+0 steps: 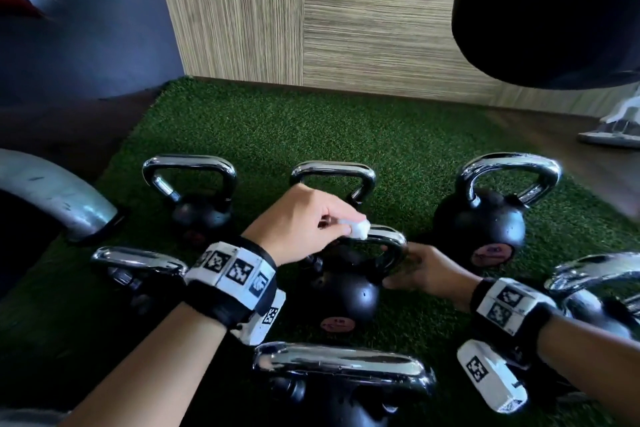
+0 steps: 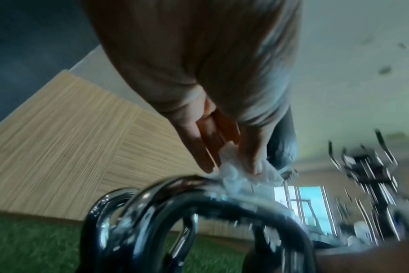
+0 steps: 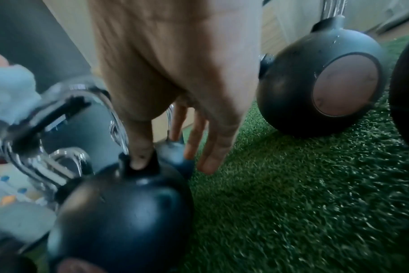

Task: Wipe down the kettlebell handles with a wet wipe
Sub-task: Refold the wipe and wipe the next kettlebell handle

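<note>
Several black kettlebells with chrome handles stand on green turf [image 1: 311, 121]. My left hand [image 1: 346, 225] pinches a crumpled white wet wipe [image 1: 358, 229] and presses it on top of the chrome handle [image 1: 388, 236] of the middle kettlebell [image 1: 343, 295]. The left wrist view shows the wipe [image 2: 245, 177] between thumb and fingers, bunched on that handle [image 2: 199, 194]. My right hand [image 1: 398, 270] rests at the right foot of the same handle. In the right wrist view its thumb [image 3: 140, 158] touches the handle's base while the fingers [image 3: 208, 162] stay straight beside the ball [image 3: 128, 221].
Other kettlebells stand at back left [image 1: 201, 208], back middle [image 1: 332, 173], back right [image 1: 485, 222], near left [image 1: 138, 263], near right [image 1: 595, 288] and closest in front [image 1: 343, 367]. A dark punching bag [image 1: 554, 10] hangs top right. A grey curved metal part [image 1: 52, 198] lies left.
</note>
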Demonstrator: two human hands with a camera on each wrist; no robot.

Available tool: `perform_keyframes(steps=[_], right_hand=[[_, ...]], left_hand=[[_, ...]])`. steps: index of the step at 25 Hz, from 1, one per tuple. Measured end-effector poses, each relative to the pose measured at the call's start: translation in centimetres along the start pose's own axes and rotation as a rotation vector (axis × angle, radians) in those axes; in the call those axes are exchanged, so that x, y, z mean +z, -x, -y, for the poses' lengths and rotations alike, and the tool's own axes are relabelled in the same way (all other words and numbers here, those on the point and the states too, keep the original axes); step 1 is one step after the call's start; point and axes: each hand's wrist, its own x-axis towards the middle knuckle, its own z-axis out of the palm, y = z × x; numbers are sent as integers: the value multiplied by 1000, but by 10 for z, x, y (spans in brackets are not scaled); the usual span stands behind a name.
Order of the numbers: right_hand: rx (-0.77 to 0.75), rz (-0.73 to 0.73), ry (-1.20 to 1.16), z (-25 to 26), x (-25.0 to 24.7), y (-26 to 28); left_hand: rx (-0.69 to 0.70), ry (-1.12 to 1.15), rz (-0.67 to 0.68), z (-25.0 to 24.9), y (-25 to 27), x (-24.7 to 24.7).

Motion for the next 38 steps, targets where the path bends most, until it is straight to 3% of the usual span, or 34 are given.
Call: perform_keyframes(steps=[3, 6, 11, 15, 19, 21, 23, 28, 30, 36, 38], right_hand=[[-34, -15, -56, -7, 26, -3], [-50, -144, -58, -15, 39, -4], [-84, -140, -35, -16, 38, -2], [-88, -153, -21, -17, 40, 1], [-89, -126, 15, -16, 37, -1], [-87, -123, 17, -17, 36, -1], [-93, -117, 31, -17, 36, -1], [-85, -133, 89, -12, 35, 1], [-86, -133, 87, -14, 35, 1], [-100, -179, 146, -12, 32, 1], [-107, -186, 179, -9, 27, 2]], left_hand=[[88, -167, -71, 4, 8, 16], [47, -144, -218, 13, 21, 14], [8, -211, -331, 18, 44, 19], [-290, 133, -435, 39, 60, 14], [-438, 304, -426, 62, 74, 20], [-541, 565, -404, 69, 78, 26], [-583, 722, -410, 69, 82, 29], [-640, 808, -461, 73, 87, 43], [-701, 846, -417, 80, 90, 53], [-693, 691, -20, 90, 93, 45], [-685, 512, 29, 88, 86, 38]])
